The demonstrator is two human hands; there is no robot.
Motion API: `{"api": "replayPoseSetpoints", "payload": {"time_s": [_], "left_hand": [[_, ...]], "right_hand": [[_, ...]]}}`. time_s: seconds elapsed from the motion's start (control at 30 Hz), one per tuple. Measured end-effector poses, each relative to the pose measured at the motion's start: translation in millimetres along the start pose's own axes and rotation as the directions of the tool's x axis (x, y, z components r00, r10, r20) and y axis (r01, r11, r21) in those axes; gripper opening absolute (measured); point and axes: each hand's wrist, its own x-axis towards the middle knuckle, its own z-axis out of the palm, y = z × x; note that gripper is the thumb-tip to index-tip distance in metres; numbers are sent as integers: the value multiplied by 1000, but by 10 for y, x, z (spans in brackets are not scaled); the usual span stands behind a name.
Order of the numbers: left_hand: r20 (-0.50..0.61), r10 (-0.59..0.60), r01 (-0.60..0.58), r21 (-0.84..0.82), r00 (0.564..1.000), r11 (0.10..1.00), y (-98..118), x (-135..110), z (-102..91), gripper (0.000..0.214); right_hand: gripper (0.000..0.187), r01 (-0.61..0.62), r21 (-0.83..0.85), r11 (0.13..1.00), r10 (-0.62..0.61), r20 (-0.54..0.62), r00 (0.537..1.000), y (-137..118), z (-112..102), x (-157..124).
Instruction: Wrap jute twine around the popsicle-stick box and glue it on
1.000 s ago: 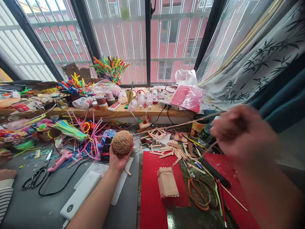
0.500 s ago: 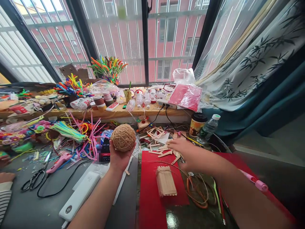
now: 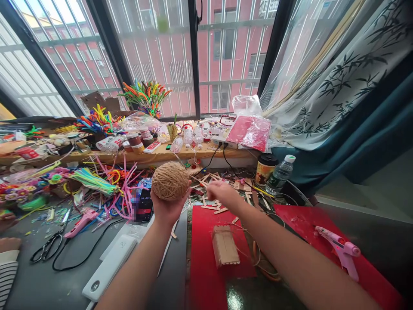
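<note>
My left hand [image 3: 169, 211] is wrapped from below around a ball of brown twine [image 3: 171, 181], held up above the table. To its right, my right hand [image 3: 221, 193] is closed, fingertips pinched towards the ball; a thin strand seems to run between them, partly lost among the sticks behind. Below my right forearm, a small box of wooden craft sticks [image 3: 226, 245] lies on a red sheet [image 3: 204, 258]. Loose twine trails over the box and loops beside it, partly hidden by my forearm.
Loose craft sticks [image 3: 214, 206] are scattered behind the red sheet. A pink glue gun [image 3: 342, 249] lies at right, another [image 3: 82, 221] at left near black scissors [image 3: 48, 245]. A power bank [image 3: 109, 269], phone [image 3: 143, 204], bottle [image 3: 280, 176] and another person's sleeve [image 3: 8, 275] are around.
My right hand has moved left towards the twine ball, its fingers now closed. My left hand has lifted the ball slightly up and right. The right glue gun shows more fully.
</note>
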Motion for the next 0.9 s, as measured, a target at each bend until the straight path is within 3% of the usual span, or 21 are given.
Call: {"api": "replayPoseSetpoints", "payload": {"time_s": [0.13,0.2,0.27,0.3,0.37,0.47,0.57,0.67,0.73,0.8,0.9], "left_hand": [[-30,-36,37,47,999,998,38,-88,-235,71],[-22,-179,180,61,984,982,-7,-168,-314,83],[-18,-357,357,85,934,930,-119,-253,-356,97],[-29,-442,443,107,896,890,-200,-292,-369,99],[-82,-475,482,156,876,862,-387,-352,-399,84],[-124,-404,422,217,907,880,-615,-405,-476,59],[-134,-318,345,303,938,889,-646,-470,-564,48],[-119,-306,328,377,945,866,-544,-618,-599,54],[-45,-315,300,459,948,837,-496,-757,-576,77],[133,-331,172,644,934,745,-497,-879,-528,110],[195,-351,82,765,916,639,-568,-932,-456,117]], "right_hand": [[20,132,194,972,-86,-230,969,-323,-762,-144],[21,227,364,903,-101,-336,937,-521,-1039,-177],[21,231,460,857,-73,-336,939,-662,-1113,-165],[21,209,497,842,-52,-312,949,-694,-1057,-142],[21,145,552,821,-2,-252,968,-672,-781,-60],[20,81,580,811,114,-292,950,-458,-173,141],[22,65,596,801,163,-321,933,-178,256,396],[26,69,622,780,198,-350,916,-7,359,622],[28,79,637,767,195,-348,917,14,340,714],[29,86,650,755,177,-328,928,-24,324,746],[30,81,668,740,154,-285,946,-129,350,704]]}}
